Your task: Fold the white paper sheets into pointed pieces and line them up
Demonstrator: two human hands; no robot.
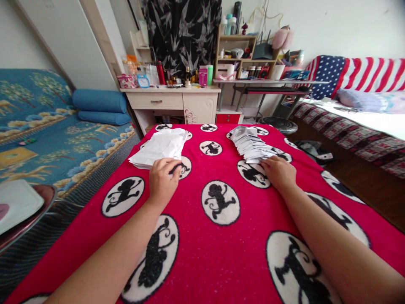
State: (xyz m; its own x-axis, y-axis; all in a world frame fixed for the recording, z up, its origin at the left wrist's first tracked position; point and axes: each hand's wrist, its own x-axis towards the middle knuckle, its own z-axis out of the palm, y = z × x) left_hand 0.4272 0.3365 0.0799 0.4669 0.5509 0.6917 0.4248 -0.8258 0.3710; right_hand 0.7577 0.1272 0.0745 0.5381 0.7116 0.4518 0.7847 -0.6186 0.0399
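Note:
On the red cloth at the left lies a stack of white paper sheets (164,145), its edges uneven. My left hand (163,177) is at the stack's near right corner, fingers bent and thumb apart from them, with nothing visible between. At the right, a long row of folded white papers (249,143) overlaps in a fan toward me. The fingers of my right hand (281,172) are closed at the near end of this row, on the edge of a folded paper; the fingertips are partly hidden.
The red cloth (190,249) with monkey ovals covers the table. Beyond it stand a white dresser (156,101) with bottles and a shelved desk (272,82). A blue patterned sofa (63,139) is on the left, a bed (363,114) on the right. A white tray (23,198) sits at the left edge.

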